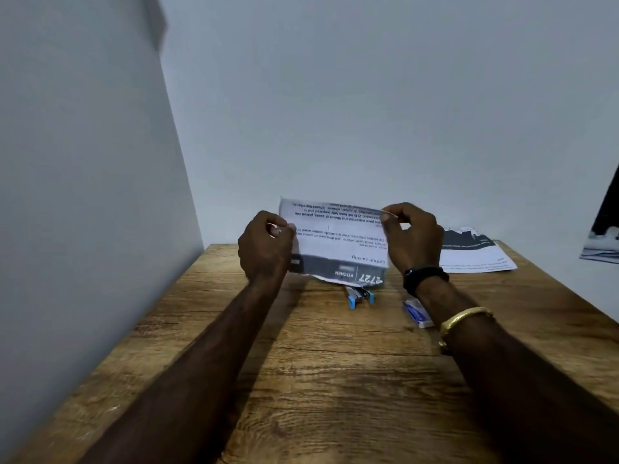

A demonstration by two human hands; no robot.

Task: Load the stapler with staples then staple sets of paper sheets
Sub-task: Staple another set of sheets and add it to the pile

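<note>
I hold a set of printed paper sheets (338,242) upright above the wooden table (335,380), text upside down, its dark header at the bottom. My left hand (266,251) pinches its left edge and my right hand (413,237) pinches its upper right corner. Under the sheets lies a stapler (360,294) with blue trim, partly hidden by the paper. A small white and blue staple box (417,313) lies on the table beside my right wrist.
More printed sheets (475,252) lie at the table's far right by the wall. Another dark printed sheet (603,236) shows at the right frame edge. Grey walls close the table at the back and left.
</note>
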